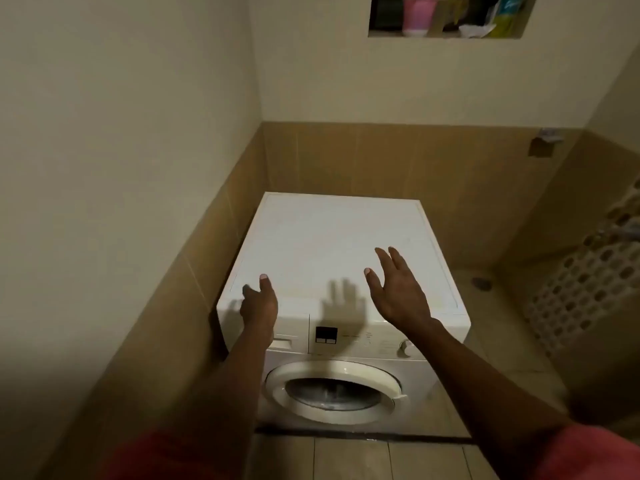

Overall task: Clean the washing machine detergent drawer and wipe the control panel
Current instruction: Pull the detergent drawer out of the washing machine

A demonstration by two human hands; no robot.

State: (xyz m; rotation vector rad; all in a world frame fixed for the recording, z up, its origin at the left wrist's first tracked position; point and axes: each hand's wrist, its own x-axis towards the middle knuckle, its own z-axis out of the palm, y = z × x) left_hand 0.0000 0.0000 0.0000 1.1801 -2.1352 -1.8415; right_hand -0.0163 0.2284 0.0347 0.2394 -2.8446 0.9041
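Note:
A white front-loading washing machine (332,244) stands in the corner below me. Its detergent drawer (285,342) sits closed at the top left of the front, partly behind my left wrist. The control panel (367,337) runs to the right, with a small dark display (326,335) and a round dial (407,348). The round door (334,391) lies underneath. My left hand (259,304) hovers above the machine's front left corner, fingers spread and empty. Over the front right of the top, my right hand (398,289) is raised with its fingers apart, holding nothing.
A tiled wall hugs the machine's left side. A wall niche (446,15) high up holds a pink cup and packets. A perforated white laundry basket (595,271) stands at the right. A floor drain (482,283) lies beside the machine, and tiled floor runs in front.

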